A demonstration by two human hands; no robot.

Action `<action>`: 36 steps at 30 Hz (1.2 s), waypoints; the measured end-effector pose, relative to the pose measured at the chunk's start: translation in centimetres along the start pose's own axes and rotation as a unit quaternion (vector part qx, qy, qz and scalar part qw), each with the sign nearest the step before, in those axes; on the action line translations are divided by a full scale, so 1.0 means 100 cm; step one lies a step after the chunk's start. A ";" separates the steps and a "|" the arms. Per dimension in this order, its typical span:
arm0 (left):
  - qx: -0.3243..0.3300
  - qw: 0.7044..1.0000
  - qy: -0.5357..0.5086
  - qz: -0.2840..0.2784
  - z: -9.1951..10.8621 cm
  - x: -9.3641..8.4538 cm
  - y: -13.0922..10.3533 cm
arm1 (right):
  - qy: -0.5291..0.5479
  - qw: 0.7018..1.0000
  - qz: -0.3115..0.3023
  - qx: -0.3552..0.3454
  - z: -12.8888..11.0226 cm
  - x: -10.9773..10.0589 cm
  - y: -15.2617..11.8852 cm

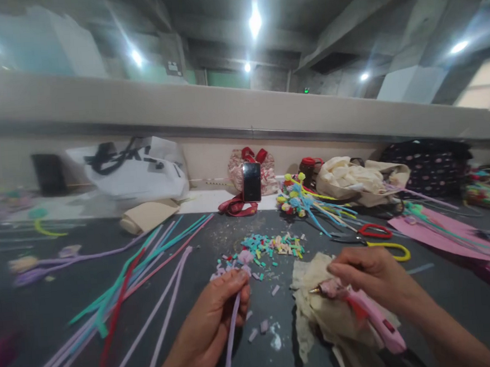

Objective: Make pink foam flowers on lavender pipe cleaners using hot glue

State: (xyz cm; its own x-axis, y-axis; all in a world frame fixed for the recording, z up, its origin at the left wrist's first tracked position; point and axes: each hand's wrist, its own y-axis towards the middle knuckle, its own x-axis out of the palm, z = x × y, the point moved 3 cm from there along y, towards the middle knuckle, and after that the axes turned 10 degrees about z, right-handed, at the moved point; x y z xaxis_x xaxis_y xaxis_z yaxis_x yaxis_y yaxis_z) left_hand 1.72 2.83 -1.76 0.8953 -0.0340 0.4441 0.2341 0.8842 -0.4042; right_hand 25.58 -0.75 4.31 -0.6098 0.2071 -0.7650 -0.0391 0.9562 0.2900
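Note:
My left hand [220, 308] is closed in a pinch around a lilac pipe cleaner [232, 341]. Small pale purple tufts [245, 259] show just above its fingertips, and the stem hangs down below them. On a crumpled cream cloth [313, 324] rests a pink glue gun [378, 317], its metal tip pointing left. My right hand [367, 278] is just over the gun's front end, thumb and fingers pressed together. What the fingertips hold, if anything, is too small to make out. Cut lilac pieces [264, 326] lie between the two hands.
A pile of short coloured pieces [274, 247] lies ahead. Loose pipe cleaners [122, 292] spread on the left. Scissors [374, 236] with red and yellow handles lie right, near finished stems [300, 199]. A phone [251, 182] stands at the back beside bags.

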 end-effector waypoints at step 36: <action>0.251 0.847 0.430 -0.185 -0.074 0.101 -0.005 | 0.293 0.869 0.312 0.249 0.077 -0.073 -0.040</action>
State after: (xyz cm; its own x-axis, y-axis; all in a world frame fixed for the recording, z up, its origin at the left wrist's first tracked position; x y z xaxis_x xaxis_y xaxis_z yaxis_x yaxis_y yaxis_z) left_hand 13.45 -1.41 -2.92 0.7913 -0.4878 -0.3686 0.5614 0.8184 0.1224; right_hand 36.28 -4.55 4.33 -0.6927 0.7166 -0.0813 0.7028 0.6960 0.1468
